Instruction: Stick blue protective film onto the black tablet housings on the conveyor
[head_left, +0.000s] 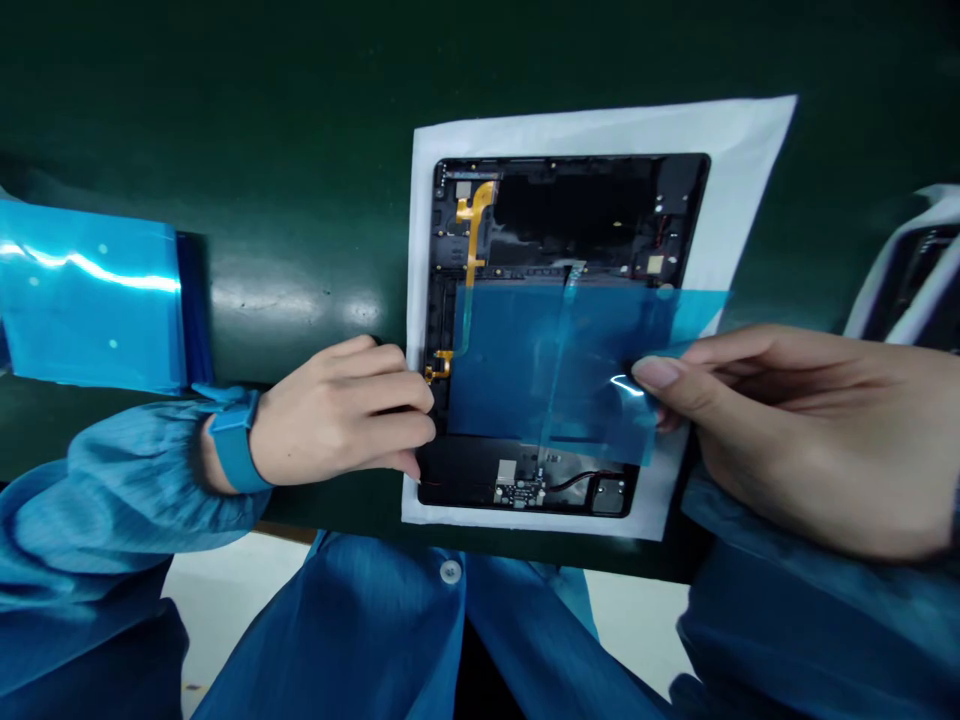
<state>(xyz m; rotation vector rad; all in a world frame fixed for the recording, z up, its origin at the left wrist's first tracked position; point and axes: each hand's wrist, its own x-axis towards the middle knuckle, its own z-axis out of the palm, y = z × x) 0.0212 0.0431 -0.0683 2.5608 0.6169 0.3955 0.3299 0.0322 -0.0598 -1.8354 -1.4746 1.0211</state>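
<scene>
An opened black tablet frame (675, 200) lies on a white sheet (735, 150) on the green work surface. Inside it I see an orange flex cable (474, 215) and a small circuit board (519, 490) near the bottom edge. A translucent blue film (510, 360) covers its middle. My right hand (795, 430) pinches the right edge of that film, which lifts slightly off the frame. My left hand (341, 415) has its fingers curled and pressed against the frame's left edge, beside the film.
A stack of blue film sheets (90, 300) lies at the left of the green surface (262, 150). Part of another device in a white tray (911, 285) shows at the right edge. My blue smock fills the foreground.
</scene>
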